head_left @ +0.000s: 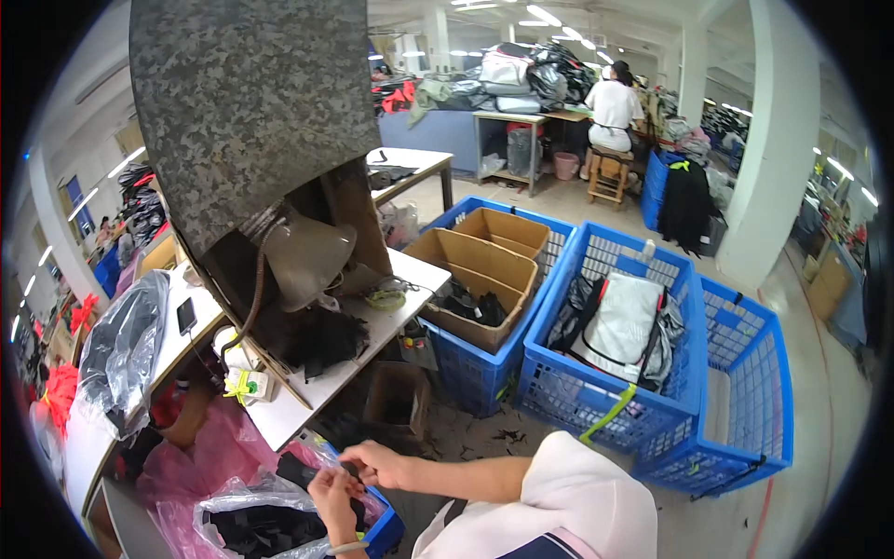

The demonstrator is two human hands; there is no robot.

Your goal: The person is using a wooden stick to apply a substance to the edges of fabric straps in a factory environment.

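Observation:
My left hand point(333, 492) and my right hand point(372, 464) come together low in the view, over a blue crate point(384, 533) beside the workbench. The fingers of both are pinched closed. Something small and dark seems to be between them, too small to make out. Just left of my hands lies a dark flat piece point(296, 469). A clear plastic bag point(216, 511) with black cut pieces point(261, 529) sits beside my left wrist. Pink plastic sheeting point(200, 447) spreads behind that bag.
Ahead stands a white bench point(372, 347) with a lamp point(305, 256) under a camouflage-patterned hood point(251, 112). A cardboard box point(396, 396) is on the floor. To the right are blue crates point(610, 396), one with grey-and-black bags point(619, 321). A person point(613, 107) sits farther back.

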